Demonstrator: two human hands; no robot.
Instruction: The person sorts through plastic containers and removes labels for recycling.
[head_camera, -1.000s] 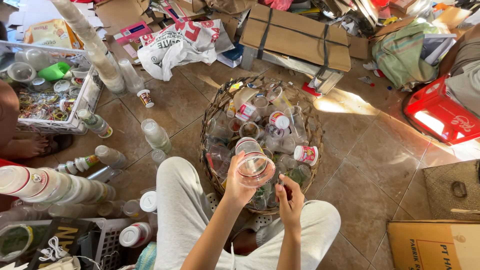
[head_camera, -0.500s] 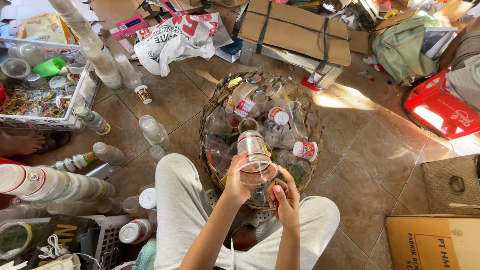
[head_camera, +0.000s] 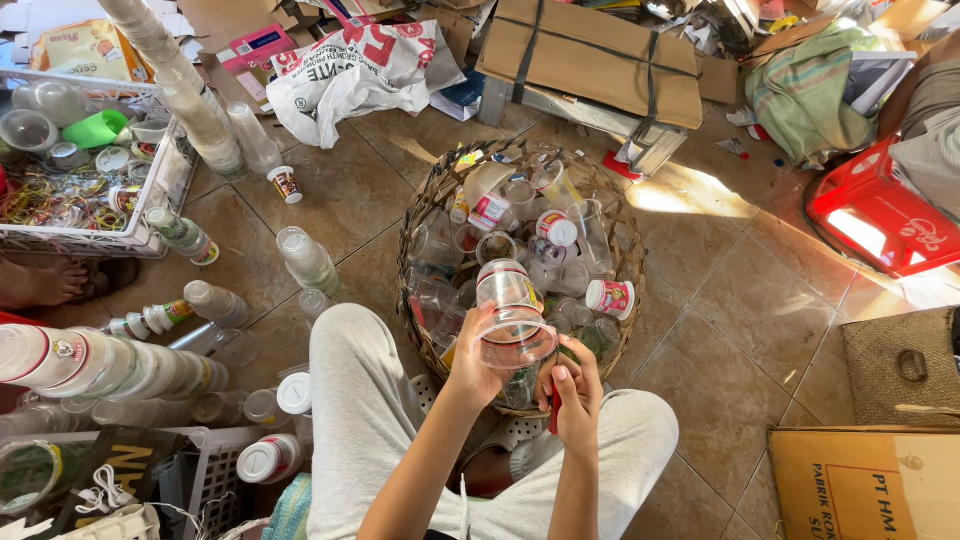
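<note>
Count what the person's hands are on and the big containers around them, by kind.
Clear cup in the left hand: 1
Red tool in the right hand: 1
Wicker basket of cups: 1
White wire trays: 2
Red crate: 1
Total: 6

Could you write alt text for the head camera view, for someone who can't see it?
A seated person's left hand holds a clear plastic cup while the right hand touches its rim, above a round woven basket of cups.

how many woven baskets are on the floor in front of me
1: the round woven basket sits on the tiles past the knees, full of plastic cups. Others may be hidden under the clutter.
</note>
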